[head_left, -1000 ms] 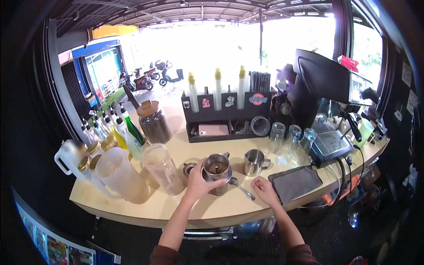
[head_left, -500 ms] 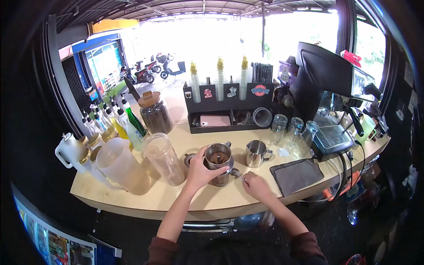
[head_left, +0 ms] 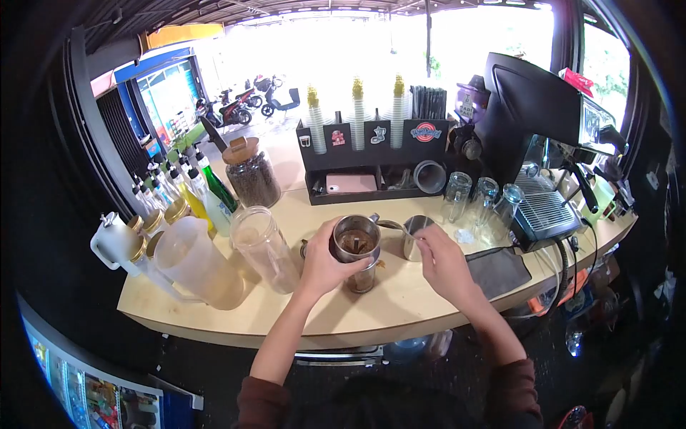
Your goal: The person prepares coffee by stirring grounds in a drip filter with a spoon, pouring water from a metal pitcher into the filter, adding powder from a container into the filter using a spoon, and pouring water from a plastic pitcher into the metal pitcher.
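The metal filter cup (head_left: pixel 356 239) was held in the curved left hand (head_left: pixel 323 263), between spread thumb and fingers, above a glass (head_left: pixel 362 281). The spoon (head_left: pixel 388 224) was pinched in the nearly closed right hand (head_left: pixel 444 266); from beside the glass, it had been raised near the cup's rim.

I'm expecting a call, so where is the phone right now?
In the head view, the phone lies in the lower left compartment of the black rack, right of the bean jar.
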Available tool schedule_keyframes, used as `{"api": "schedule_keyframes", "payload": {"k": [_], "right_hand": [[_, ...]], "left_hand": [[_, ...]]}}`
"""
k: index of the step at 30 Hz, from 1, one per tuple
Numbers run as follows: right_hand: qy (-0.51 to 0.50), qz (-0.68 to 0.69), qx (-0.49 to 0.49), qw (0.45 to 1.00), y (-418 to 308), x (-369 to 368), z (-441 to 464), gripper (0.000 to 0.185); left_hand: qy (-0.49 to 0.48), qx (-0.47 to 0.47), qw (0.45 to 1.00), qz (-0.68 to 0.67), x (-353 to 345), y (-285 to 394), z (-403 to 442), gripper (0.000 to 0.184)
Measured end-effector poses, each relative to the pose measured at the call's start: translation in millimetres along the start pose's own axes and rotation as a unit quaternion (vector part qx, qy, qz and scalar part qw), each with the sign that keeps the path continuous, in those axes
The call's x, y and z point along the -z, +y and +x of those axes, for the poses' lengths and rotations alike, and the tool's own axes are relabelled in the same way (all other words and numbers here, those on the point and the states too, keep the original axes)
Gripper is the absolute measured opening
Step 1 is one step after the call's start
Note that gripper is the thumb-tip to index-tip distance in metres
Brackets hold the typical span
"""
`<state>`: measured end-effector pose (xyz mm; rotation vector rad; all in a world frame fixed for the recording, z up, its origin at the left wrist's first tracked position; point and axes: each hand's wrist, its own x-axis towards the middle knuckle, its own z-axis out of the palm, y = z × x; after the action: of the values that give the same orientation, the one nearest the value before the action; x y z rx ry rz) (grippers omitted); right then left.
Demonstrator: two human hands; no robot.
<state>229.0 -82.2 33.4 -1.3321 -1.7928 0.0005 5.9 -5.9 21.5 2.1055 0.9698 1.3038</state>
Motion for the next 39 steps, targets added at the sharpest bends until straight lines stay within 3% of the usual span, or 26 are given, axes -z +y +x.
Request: {"api": "schedule_keyframes", "payload": {"k": [7, 9, 12, 15, 22, 24, 26, 27, 39], "right_hand": [[-0.082, -0.176, 0.145, 0.970, -34, -13, 42, 0.023], [-0.091, -0.228, 0.189, 0.951, -34, -17, 52, 0.024], [-0.095, -0.171, 0.241, 0.951, -30, -22, 54, 0.021], [-0.115, -0.208, 0.281, 0.930, -31, -11, 63, 0.016], [-0.131, -0.202, 0.346, 0.907, -30, 2, 81, 0.015], [-0.115, -0.218, 0.350, 0.904, -27, 4, 86, 0.025], [-0.152, -0.203, 0.368, 0.894, -29, 2, 85, 0.012], [-0.135, -0.195, 0.393, 0.889, -27, 1, 84, 0.021], [-0.126, -0.209, 0.368, 0.897, -26, 5, 87, 0.014]], "left_hand": [[-0.004, -0.037, 0.999, -0.004, -1, 0, 6, 0.071], [-0.007, -0.049, 0.997, 0.056, 1, 1, 7, 0.072], [-0.014, -0.041, 0.997, 0.063, 6, -3, 9, 0.074], [-0.013, -0.056, 0.996, 0.071, 12, -7, 9, 0.075], [-0.040, -0.090, 0.992, 0.079, 21, 4, 23, 0.076], [-0.048, -0.120, 0.988, 0.085, 19, 5, 25, 0.075], [-0.053, -0.127, 0.986, 0.094, 20, 0, 27, 0.077], [-0.060, -0.123, 0.987, 0.090, 22, -2, 29, 0.077], [-0.068, -0.138, 0.985, 0.082, 25, 2, 31, 0.081]]}}
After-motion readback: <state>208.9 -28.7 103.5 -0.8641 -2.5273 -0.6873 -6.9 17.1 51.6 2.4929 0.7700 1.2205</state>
